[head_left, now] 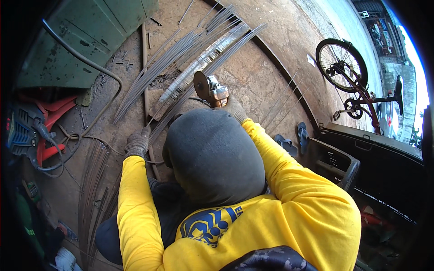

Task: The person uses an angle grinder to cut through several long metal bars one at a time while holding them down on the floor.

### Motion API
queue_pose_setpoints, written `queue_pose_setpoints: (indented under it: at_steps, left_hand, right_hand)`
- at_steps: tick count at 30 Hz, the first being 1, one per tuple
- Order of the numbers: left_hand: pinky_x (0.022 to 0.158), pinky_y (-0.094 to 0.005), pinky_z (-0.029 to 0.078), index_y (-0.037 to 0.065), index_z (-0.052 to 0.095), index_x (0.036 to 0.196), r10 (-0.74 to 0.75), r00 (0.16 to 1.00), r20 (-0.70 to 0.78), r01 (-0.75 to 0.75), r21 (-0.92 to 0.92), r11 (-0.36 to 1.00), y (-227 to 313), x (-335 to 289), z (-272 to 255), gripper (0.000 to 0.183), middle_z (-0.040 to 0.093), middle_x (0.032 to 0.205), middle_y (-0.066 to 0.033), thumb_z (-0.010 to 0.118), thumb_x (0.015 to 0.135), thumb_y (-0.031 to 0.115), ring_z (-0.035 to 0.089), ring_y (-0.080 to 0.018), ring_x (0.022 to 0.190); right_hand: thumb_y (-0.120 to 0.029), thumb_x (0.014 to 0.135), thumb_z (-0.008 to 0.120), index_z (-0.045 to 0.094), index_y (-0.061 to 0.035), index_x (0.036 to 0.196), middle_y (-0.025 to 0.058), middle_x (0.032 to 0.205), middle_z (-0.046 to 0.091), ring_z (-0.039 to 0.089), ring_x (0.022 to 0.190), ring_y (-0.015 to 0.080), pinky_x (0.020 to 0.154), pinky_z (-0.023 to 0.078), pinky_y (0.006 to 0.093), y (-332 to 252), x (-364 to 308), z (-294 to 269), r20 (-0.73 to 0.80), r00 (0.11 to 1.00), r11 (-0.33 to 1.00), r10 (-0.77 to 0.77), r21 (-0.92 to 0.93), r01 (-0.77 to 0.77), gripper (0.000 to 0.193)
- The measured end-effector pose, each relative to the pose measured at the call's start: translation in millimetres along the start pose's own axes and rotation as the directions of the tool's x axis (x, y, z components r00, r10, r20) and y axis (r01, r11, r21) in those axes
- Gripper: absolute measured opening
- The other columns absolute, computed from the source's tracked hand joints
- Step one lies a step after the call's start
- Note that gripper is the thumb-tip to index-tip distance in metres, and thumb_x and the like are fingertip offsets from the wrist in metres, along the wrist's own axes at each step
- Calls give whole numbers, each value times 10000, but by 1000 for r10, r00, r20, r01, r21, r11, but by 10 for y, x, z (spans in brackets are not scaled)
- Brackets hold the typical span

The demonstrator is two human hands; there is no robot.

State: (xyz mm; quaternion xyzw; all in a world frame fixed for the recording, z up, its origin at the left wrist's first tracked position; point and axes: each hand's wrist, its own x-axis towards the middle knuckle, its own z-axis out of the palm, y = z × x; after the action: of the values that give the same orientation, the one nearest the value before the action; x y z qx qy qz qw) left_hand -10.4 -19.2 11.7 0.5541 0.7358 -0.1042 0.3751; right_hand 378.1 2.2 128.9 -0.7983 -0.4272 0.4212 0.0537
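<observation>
The gloved right hand (234, 109) wraps around an angle grinder (220, 95) near thin metal rods (237, 49) on the ground (253, 72) — the gloved left hand (137, 143) is low beside the rods' near ends, fingers curled, though I cannot tell whether it grips anything.

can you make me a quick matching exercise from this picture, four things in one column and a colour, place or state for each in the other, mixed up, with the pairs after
1. grinder
2. bicycle
3. sleeves
4. sandals

A. yellow
B. lying down as a pair
C. in the right hand
D. standing toward the far right

Pairs: 1-C, 2-D, 3-A, 4-B
</observation>
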Motion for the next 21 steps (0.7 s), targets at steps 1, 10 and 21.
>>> queue_pose_setpoints:
  at_steps: [1,10,21]
  left_hand:
    - [1058,-500,433,17,680,1222,2,1000,-4,-2,-2,1000,11,-16,1,732,635,1267,-276,384,986,643,565,-442,1241]
    - [1054,-507,439,-17,671,1214,-25,1000,-4,25,75,997,-94,88,24,753,633,1263,-287,362,1000,636,573,-447,1231]
    - [1067,-500,431,-12,666,1230,-53,998,34,50,77,996,70,-20,-67,737,620,1284,-290,363,1003,621,562,-447,1244]
  right_hand:
    - [-437,635,843,533,40,1325,257,1245,659,653,1154,373,998,504,419,-17,-15,1,2,1000,1000,4,1,-4,895]
    - [-432,647,835,565,36,1297,248,1242,660,653,1154,355,997,505,421,-165,-93,-55,39,999,1000,1,6,-1,845]
    - [-454,656,820,551,41,1310,263,1261,649,637,1180,385,1016,495,434,-59,-31,9,32,999,999,15,-35,-14,863]
